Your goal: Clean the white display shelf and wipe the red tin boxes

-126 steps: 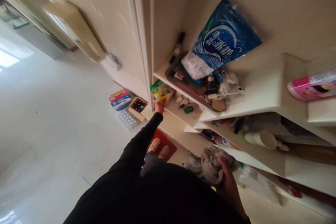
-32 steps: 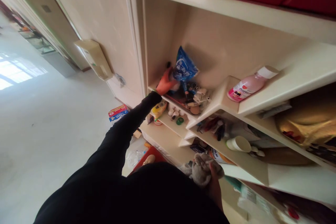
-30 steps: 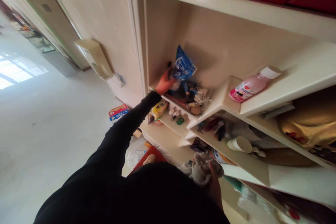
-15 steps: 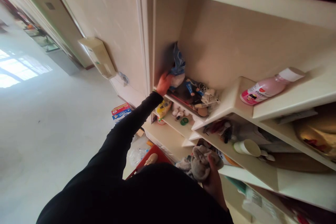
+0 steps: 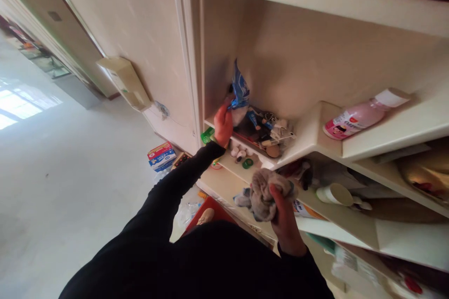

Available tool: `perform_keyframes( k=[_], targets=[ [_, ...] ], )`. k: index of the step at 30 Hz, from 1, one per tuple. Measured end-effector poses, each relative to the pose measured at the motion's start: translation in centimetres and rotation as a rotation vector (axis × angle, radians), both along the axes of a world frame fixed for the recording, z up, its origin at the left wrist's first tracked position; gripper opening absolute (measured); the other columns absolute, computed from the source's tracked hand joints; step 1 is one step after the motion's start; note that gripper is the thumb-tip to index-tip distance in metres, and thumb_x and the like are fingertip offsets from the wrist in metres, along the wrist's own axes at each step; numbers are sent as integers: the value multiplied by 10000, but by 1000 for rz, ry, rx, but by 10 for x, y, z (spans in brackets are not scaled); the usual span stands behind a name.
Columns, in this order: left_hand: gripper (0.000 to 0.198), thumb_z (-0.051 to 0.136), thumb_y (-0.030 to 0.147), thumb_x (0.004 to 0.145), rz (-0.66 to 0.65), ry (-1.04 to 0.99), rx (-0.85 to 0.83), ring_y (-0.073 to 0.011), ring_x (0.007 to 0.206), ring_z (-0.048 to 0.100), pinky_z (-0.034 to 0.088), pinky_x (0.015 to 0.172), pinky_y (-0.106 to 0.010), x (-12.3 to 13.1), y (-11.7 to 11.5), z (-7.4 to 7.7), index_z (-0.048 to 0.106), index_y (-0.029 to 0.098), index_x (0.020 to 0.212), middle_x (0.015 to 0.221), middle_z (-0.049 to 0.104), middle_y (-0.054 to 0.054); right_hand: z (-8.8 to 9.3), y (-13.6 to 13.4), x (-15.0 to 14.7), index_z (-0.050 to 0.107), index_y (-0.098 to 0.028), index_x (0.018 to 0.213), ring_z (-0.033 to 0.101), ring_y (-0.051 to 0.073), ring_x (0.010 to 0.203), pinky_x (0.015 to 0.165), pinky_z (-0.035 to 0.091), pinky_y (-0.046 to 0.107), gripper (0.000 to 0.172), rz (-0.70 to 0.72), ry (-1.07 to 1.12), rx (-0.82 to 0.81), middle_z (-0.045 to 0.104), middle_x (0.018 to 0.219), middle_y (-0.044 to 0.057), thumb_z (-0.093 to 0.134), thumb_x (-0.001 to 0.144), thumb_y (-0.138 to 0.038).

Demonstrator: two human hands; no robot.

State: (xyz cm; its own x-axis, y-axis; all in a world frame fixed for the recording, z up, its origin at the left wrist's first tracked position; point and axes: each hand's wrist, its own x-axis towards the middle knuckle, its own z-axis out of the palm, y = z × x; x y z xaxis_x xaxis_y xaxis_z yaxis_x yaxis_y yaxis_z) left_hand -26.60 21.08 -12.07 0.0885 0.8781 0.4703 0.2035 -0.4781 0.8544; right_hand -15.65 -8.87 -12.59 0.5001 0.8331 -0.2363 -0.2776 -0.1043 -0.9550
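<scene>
My left hand reaches into the left end of a shelf, closed on the edge of a blue and white plastic bag. Right beside the bag is a shallow tray of small items, among them a blue tube and pale tangled pieces. Lower down, my right hand grips a bunched grey cloth in front of the lower shelves. The thumb lies over the cloth; the other fingers are mostly hidden.
A pink bottle lies tilted on the stepped shelf at the right. Beneath it are a pale cup and a green roll. Boxes stand on the floor by the wall, and a red stool-like surface is near my body.
My right hand has lifted the grey cloth upward. My left hand has shifted slightly down, still at the blue bag, and a green packet now shows beside it.
</scene>
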Motion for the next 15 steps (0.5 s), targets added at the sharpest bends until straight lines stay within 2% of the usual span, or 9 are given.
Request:
perform_keyframes(
  k=[3, 6, 8, 11, 15],
  targets=[
    [551, 243, 320, 1181, 19, 19, 94, -235, 1649, 562, 441, 1441, -529, 10, -17, -1, 625, 221, 1565, 1649, 705, -72, 29, 36, -8, 825, -278, 1219, 696, 352, 1472, 1305, 538, 580, 511, 46, -192, 119, 828, 1358, 99, 930, 807, -560],
    [510, 275, 223, 1145, 16, 84, 180, -194, 1735, 454, 407, 1464, -513, 16, -28, -4, 676, 232, 1460, 1668, 690, -94, 57, 74, -11, 748, -303, 1421, 656, 301, 1522, 1416, 395, 565, 619, 122, -358, 220, 763, 1524, 59, 888, 858, -518],
    [454, 323, 238, 1158, -8, 122, 214, -197, 1775, 384, 384, 1475, -541, 18, -35, -7, 698, 255, 1414, 1682, 680, -92, 69, 94, -10, 703, -313, 1483, 669, 279, 1503, 1405, 412, 553, 663, 177, -401, 253, 768, 1517, 41, 864, 877, -525],
    [344, 462, 340, 1174, -29, 160, 237, -254, 1808, 316, 318, 1491, -646, 20, -47, -11, 720, 291, 1394, 1710, 660, -72, 78, 113, -9, 750, -337, 1394, 663, 250, 1502, 1387, 441, 504, 531, 255, -467, 292, 771, 1500, 7, 833, 904, -522],
    [299, 573, 430, 1159, -18, 170, 262, -312, 1781, 380, 248, 1501, -705, 25, -61, -16, 741, 316, 1379, 1704, 665, -65, 81, 118, -11, 803, -327, 1312, 573, 259, 1592, 1459, 307, 537, 387, 256, -578, 315, 757, 1506, 15, 773, 981, -525]
  ],
)
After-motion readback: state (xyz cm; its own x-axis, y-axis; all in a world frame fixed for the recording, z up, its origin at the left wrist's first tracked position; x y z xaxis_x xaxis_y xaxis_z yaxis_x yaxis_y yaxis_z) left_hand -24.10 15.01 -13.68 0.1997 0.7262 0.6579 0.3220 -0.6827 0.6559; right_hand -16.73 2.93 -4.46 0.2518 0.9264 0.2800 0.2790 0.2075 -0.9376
